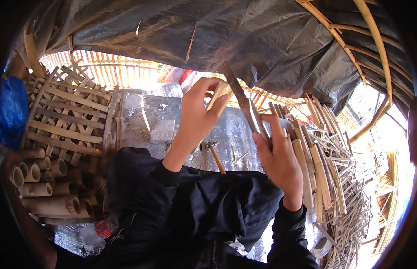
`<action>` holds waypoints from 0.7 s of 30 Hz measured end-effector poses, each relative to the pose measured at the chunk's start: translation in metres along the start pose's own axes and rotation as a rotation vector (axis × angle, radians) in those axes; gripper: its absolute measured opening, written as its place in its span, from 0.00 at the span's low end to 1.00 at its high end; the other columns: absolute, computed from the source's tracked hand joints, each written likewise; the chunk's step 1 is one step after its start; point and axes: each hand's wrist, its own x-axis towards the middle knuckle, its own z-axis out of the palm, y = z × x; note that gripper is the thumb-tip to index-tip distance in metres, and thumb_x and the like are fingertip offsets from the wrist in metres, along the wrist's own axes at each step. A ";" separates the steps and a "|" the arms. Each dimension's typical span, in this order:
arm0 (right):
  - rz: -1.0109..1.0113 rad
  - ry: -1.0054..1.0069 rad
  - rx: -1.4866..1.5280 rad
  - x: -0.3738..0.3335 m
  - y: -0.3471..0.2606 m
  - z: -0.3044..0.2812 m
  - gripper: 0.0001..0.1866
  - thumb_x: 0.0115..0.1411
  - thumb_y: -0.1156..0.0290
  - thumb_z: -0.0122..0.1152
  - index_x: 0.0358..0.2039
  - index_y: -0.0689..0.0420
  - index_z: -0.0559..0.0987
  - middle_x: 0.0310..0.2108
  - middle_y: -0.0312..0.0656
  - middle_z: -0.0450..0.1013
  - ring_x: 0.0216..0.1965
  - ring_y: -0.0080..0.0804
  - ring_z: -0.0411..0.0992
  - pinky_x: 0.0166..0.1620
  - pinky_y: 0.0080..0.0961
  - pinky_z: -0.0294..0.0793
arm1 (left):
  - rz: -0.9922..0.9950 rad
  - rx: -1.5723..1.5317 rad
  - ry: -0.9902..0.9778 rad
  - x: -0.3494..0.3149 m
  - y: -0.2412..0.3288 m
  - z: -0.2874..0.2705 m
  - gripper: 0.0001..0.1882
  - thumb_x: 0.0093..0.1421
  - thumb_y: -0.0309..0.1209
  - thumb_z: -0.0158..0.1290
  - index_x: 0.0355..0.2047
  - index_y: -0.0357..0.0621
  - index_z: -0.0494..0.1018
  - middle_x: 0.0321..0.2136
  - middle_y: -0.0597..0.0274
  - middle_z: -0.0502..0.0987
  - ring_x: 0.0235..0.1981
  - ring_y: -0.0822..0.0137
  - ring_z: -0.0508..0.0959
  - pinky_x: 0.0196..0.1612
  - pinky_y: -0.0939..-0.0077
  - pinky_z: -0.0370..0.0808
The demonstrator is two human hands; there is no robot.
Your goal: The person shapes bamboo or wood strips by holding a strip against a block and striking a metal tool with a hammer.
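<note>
My left hand (193, 110) is raised in front of me, its fingers wrapped round a short pale piece of split bamboo (219, 103). Close to its right, my right hand (281, 157) grips a long dark-bladed knife (241, 97) at its lower end. The blade slants up and to the left beside the bamboo; whether the two touch, I cannot tell. Fingers hide part of the bamboo and most of the knife's handle. Below and between my hands, a hammer (215, 159) with a wooden handle lies on the silvery sheet (172, 119).
A woven bamboo lattice (67, 119) stands at the left, above stacked bamboo tubes (38, 189) and near a blue plastic bag (11, 112). A bottle (95, 232) lies at lower left. Split bamboo (323, 172) and thin sticks (352, 206) pile up at right. Dark tarp (172, 31) hangs ahead.
</note>
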 end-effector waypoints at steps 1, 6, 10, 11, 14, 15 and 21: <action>-0.003 -0.012 0.004 -0.001 -0.004 0.001 0.17 0.71 0.65 0.59 0.57 0.52 0.70 0.26 0.57 0.75 0.30 0.63 0.74 0.36 0.52 0.68 | 0.004 0.038 0.030 0.000 0.000 -0.002 0.14 0.63 0.25 0.63 0.47 0.34 0.75 0.39 0.54 0.83 0.41 0.65 0.84 0.47 0.70 0.79; 0.018 -0.036 0.143 -0.010 -0.006 0.007 0.18 0.71 0.68 0.59 0.57 0.54 0.69 0.22 0.54 0.74 0.23 0.57 0.71 0.30 0.45 0.67 | -0.010 0.026 0.133 -0.005 0.008 -0.008 0.08 0.57 0.16 0.61 0.36 0.35 0.74 0.30 0.52 0.82 0.32 0.56 0.84 0.36 0.69 0.78; 0.064 -0.049 0.285 -0.015 -0.001 0.021 0.17 0.72 0.69 0.58 0.57 0.55 0.67 0.19 0.45 0.70 0.15 0.35 0.65 0.25 0.33 0.64 | -0.078 -0.032 0.126 -0.005 0.006 -0.014 0.09 0.55 0.14 0.61 0.33 0.35 0.72 0.26 0.53 0.80 0.30 0.62 0.83 0.37 0.72 0.77; 0.107 -0.074 0.368 -0.016 -0.004 0.023 0.17 0.72 0.69 0.57 0.58 0.55 0.66 0.19 0.42 0.69 0.14 0.29 0.63 0.23 0.29 0.63 | -0.087 -0.052 0.124 -0.004 0.006 -0.016 0.09 0.55 0.13 0.60 0.32 0.35 0.71 0.25 0.54 0.79 0.29 0.64 0.82 0.36 0.72 0.76; 0.266 -0.178 0.727 -0.018 -0.008 0.023 0.16 0.74 0.69 0.54 0.58 0.56 0.64 0.19 0.36 0.67 0.16 0.18 0.61 0.21 0.21 0.60 | -0.122 -0.089 0.117 -0.003 0.004 -0.020 0.10 0.54 0.12 0.59 0.31 0.35 0.69 0.23 0.56 0.76 0.27 0.70 0.78 0.36 0.74 0.74; 0.256 -0.194 0.793 -0.018 -0.006 0.024 0.16 0.75 0.69 0.53 0.59 0.56 0.64 0.19 0.35 0.67 0.16 0.17 0.61 0.20 0.19 0.59 | -0.135 -0.100 0.115 -0.003 0.003 -0.020 0.11 0.54 0.11 0.59 0.31 0.35 0.69 0.23 0.57 0.75 0.26 0.71 0.76 0.36 0.74 0.74; 0.223 -0.140 0.751 -0.029 -0.006 0.032 0.16 0.75 0.70 0.52 0.58 0.57 0.64 0.18 0.33 0.66 0.16 0.15 0.61 0.20 0.18 0.58 | -0.127 -0.089 0.144 -0.003 0.003 -0.021 0.11 0.53 0.11 0.58 0.30 0.35 0.68 0.22 0.58 0.73 0.25 0.73 0.73 0.34 0.75 0.72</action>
